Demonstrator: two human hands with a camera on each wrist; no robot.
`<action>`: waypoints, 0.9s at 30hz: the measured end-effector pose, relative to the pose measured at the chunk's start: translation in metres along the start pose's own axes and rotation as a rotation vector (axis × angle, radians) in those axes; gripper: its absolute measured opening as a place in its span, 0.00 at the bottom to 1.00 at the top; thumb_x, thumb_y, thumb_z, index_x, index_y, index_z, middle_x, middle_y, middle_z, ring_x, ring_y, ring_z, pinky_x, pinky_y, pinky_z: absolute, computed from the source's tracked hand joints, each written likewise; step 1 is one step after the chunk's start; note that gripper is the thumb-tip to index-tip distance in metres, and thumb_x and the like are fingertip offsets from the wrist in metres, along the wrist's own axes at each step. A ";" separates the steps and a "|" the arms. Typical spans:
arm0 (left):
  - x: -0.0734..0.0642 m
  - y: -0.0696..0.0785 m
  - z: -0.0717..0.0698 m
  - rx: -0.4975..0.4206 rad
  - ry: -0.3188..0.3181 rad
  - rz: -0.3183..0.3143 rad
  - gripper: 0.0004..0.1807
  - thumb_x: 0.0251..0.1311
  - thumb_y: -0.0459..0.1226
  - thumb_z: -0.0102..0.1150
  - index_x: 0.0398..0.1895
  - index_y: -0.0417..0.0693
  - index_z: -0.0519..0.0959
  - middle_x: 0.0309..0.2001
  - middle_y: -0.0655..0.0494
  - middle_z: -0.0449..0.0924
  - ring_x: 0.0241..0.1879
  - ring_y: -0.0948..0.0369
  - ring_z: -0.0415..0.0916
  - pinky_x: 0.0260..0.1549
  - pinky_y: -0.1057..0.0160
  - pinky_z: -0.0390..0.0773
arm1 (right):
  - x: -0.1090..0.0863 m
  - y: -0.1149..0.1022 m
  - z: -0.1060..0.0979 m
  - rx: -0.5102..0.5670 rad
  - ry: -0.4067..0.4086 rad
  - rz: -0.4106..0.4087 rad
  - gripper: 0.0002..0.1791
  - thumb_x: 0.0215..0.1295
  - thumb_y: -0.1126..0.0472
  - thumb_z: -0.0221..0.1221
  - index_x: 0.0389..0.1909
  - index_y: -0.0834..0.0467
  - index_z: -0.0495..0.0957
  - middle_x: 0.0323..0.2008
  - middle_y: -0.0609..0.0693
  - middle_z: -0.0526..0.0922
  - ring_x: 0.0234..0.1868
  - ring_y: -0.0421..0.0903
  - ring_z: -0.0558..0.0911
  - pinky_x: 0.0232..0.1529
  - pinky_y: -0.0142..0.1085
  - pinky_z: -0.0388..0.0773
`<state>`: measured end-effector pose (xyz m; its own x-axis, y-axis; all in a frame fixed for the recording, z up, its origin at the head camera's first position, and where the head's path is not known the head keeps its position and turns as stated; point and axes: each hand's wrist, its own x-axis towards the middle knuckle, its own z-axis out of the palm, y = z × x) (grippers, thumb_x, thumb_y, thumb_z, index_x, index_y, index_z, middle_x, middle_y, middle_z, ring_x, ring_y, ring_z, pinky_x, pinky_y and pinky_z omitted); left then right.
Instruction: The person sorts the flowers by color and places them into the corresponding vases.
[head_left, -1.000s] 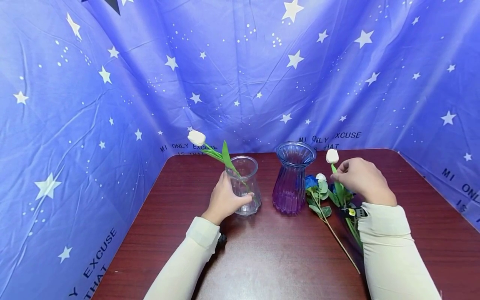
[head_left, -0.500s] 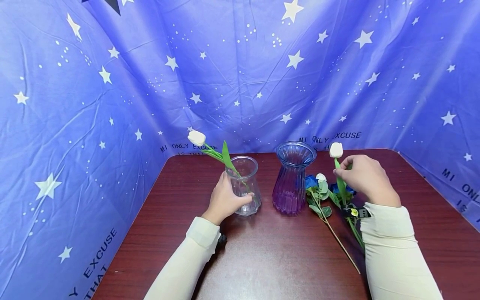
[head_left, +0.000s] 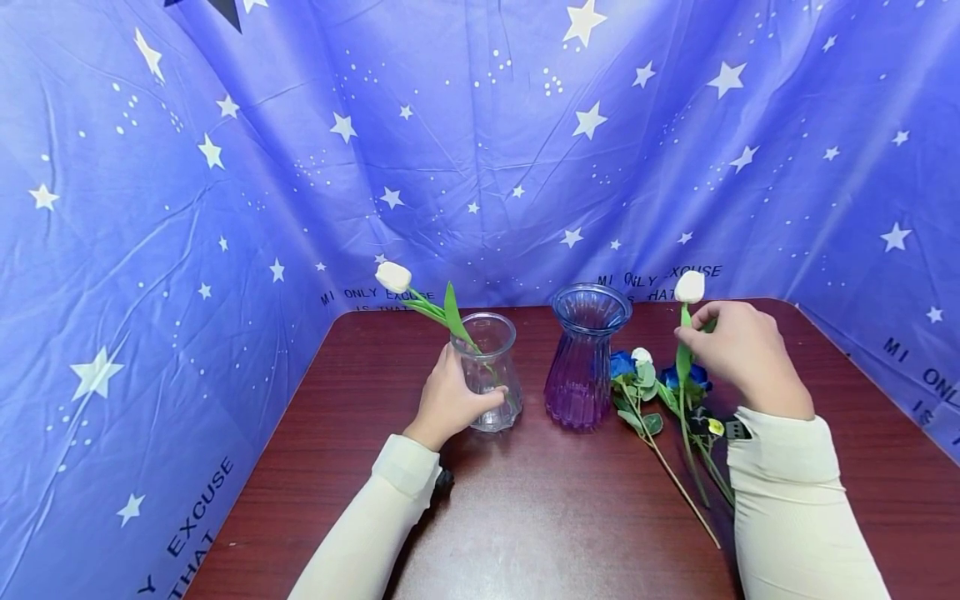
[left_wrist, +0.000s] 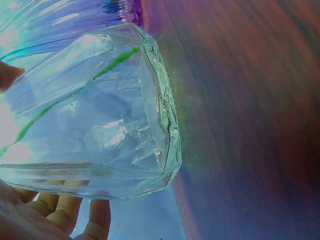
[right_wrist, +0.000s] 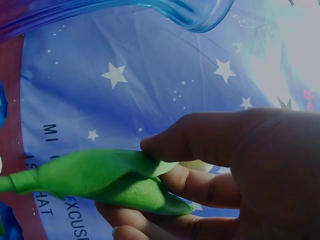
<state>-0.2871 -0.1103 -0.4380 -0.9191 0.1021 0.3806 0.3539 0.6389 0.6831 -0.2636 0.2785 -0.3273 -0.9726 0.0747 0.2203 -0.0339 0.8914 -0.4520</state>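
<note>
My left hand point(head_left: 448, 400) grips the side of a clear glass vase point(head_left: 491, 375) standing on the table. Out of its mouth leans a white tulip point(head_left: 393, 277), tilted left; its green stem point(left_wrist: 75, 91) shows through the glass in the left wrist view. My right hand point(head_left: 742, 354) pinches a second white tulip point(head_left: 689, 287) near the top of the stem, held nearly upright. In the right wrist view, its green leaves point(right_wrist: 95, 172) lie between thumb and fingers. The held tulip's stem hangs over the flowers lying at the right.
Between the hands stands a ribbed blue-and-purple glass vase point(head_left: 581, 375). To its right lies a spray with blue and white blooms point(head_left: 624, 364), and beside that another blue flower point(head_left: 693, 379). A starry blue curtain point(head_left: 480, 150) borders the dark red table point(head_left: 510, 525).
My right hand has moved up and a little right, lifting the white tulip from among the lying flowers, so more of its stem shows. My left hand and the clear vase stay put.
</note>
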 end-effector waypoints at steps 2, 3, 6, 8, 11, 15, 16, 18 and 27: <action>0.000 0.000 0.000 0.000 0.001 -0.001 0.54 0.41 0.54 0.79 0.74 0.51 0.64 0.60 0.56 0.74 0.56 0.52 0.79 0.54 0.45 0.81 | 0.000 -0.001 -0.001 0.005 0.009 0.003 0.19 0.70 0.45 0.59 0.41 0.58 0.83 0.23 0.50 0.84 0.40 0.63 0.79 0.40 0.52 0.70; 0.000 0.000 0.000 0.000 0.001 -0.003 0.54 0.42 0.54 0.79 0.73 0.52 0.64 0.60 0.56 0.74 0.56 0.53 0.79 0.54 0.45 0.81 | -0.001 -0.001 -0.002 0.008 0.016 0.001 0.19 0.70 0.45 0.59 0.42 0.58 0.83 0.24 0.50 0.84 0.39 0.62 0.79 0.40 0.51 0.70; 0.001 0.000 0.000 0.004 0.001 -0.004 0.54 0.42 0.54 0.79 0.73 0.52 0.64 0.60 0.56 0.74 0.56 0.53 0.79 0.54 0.45 0.81 | -0.002 -0.002 -0.003 0.011 0.041 -0.011 0.18 0.69 0.46 0.59 0.42 0.59 0.83 0.27 0.52 0.85 0.37 0.60 0.79 0.37 0.47 0.70; 0.001 0.000 0.000 0.005 0.001 -0.003 0.54 0.42 0.54 0.79 0.73 0.52 0.64 0.60 0.56 0.74 0.56 0.53 0.79 0.54 0.45 0.81 | -0.003 -0.003 -0.005 0.016 0.054 -0.020 0.19 0.69 0.47 0.60 0.43 0.60 0.83 0.30 0.54 0.86 0.36 0.60 0.80 0.34 0.45 0.69; 0.000 0.000 0.000 0.006 0.001 0.000 0.54 0.42 0.54 0.79 0.74 0.52 0.63 0.60 0.56 0.74 0.56 0.53 0.79 0.55 0.45 0.81 | -0.004 -0.005 -0.006 0.023 0.088 -0.025 0.18 0.68 0.48 0.61 0.44 0.61 0.82 0.31 0.56 0.86 0.35 0.59 0.80 0.32 0.44 0.69; 0.000 0.000 0.001 0.006 0.002 0.002 0.54 0.42 0.54 0.79 0.74 0.52 0.63 0.60 0.56 0.74 0.56 0.53 0.79 0.55 0.45 0.81 | -0.006 -0.008 -0.007 0.043 0.139 -0.016 0.19 0.66 0.50 0.62 0.47 0.62 0.81 0.32 0.58 0.86 0.33 0.58 0.79 0.29 0.41 0.68; 0.000 0.000 0.000 0.005 0.003 0.003 0.54 0.42 0.54 0.79 0.74 0.52 0.63 0.60 0.56 0.74 0.56 0.53 0.79 0.55 0.45 0.81 | -0.007 -0.009 -0.007 0.050 0.150 -0.013 0.19 0.66 0.50 0.62 0.47 0.62 0.80 0.32 0.58 0.86 0.33 0.58 0.79 0.29 0.41 0.68; 0.000 0.001 0.001 0.004 0.003 0.001 0.54 0.42 0.54 0.79 0.74 0.52 0.63 0.60 0.56 0.74 0.56 0.53 0.79 0.55 0.45 0.81 | -0.008 -0.010 -0.008 0.064 0.172 -0.010 0.20 0.66 0.51 0.62 0.48 0.63 0.79 0.34 0.60 0.86 0.35 0.59 0.79 0.30 0.42 0.68; 0.000 0.001 0.000 0.007 0.002 0.008 0.53 0.41 0.54 0.78 0.73 0.53 0.63 0.60 0.57 0.74 0.56 0.53 0.79 0.54 0.46 0.81 | -0.012 -0.017 -0.012 0.139 0.220 0.022 0.28 0.64 0.52 0.65 0.59 0.63 0.72 0.45 0.63 0.85 0.43 0.61 0.80 0.38 0.46 0.69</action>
<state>-0.2868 -0.1098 -0.4375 -0.9158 0.1055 0.3875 0.3600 0.6434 0.6756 -0.2486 0.2684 -0.3118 -0.9003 0.2023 0.3855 -0.0598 0.8196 -0.5699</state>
